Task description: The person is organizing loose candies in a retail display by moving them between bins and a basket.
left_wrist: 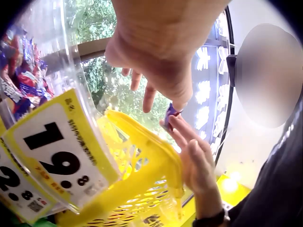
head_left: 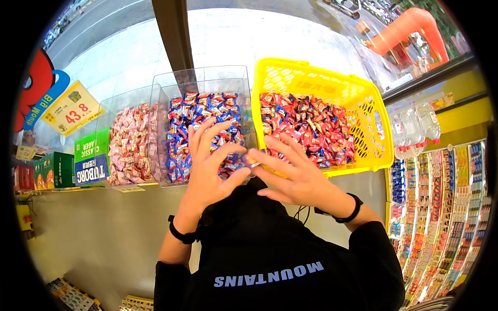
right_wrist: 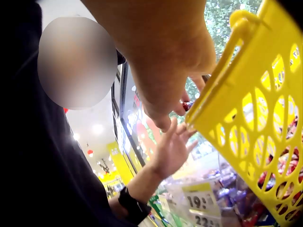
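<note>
A small wrapped candy [left_wrist: 171,112] in purple-blue foil sits between the fingertips of both hands. My right hand [head_left: 296,175] pinches it in front of the yellow basket. My left hand [head_left: 208,168] has its fingers spread, with index finger and thumb reaching to the same candy. In the right wrist view the candy [right_wrist: 186,105] shows beneath the right hand [right_wrist: 170,71], partly hidden by its fingers. Behind the hands stand a clear bin [head_left: 162,98] of blue-and-red wrapped candies and the yellow basket [head_left: 371,168] of mostly red wrapped candies.
Pink wrapped candies [head_left: 129,142] fill another clear bin to the left, beside a green box [head_left: 92,146]. Price cards [left_wrist: 61,156] hang on the bin fronts. Water bottles [head_left: 415,127] and stocked shelves [head_left: 441,207] stand right, with a window behind.
</note>
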Demonstrator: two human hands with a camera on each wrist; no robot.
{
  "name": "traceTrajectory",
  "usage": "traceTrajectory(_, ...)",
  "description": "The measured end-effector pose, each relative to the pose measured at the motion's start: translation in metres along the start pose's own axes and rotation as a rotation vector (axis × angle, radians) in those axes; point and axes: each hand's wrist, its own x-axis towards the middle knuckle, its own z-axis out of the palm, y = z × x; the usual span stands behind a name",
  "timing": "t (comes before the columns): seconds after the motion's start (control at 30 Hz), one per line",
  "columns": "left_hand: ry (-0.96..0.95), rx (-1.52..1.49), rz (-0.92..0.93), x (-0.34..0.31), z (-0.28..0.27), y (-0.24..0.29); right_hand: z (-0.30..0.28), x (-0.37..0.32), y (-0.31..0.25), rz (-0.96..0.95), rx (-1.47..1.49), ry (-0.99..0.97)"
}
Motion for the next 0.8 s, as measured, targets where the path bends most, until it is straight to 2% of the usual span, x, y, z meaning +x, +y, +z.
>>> traceTrajectory(0.23,-0.083,-0.059,0.005,0.0,0.006,0.002,0.01,0.006,0.002,-0.038,-0.002,-0.053)
traceTrajectory(0.37,-0.033,0.086,-0.056,-0.003,0.002,0.003,0.009,0.006,0.008,-0.047,0.097,-0.018)
traceTrajectory(0.5,0.005,0.349,-0.087,-0.019,0.007,-0.031,0.006,0.002,0.014,0.005,0.197,0.018)
traceTrajectory(0.6,-0.029,0.375,-0.142,-0.03,0.01,-0.042,-0.016,0.005,0.027,0.077,0.197,-0.029)
traceTrajectory(0.73,0.008,0.387,-0.149,-0.024,0.015,-0.041,-0.044,0.012,0.07,0.134,0.114,-0.161)
traceTrajectory(0.8,0.004,0.38,-0.156,-0.025,0.016,-0.042,-0.056,0.025,0.093,0.166,0.074,-0.3)
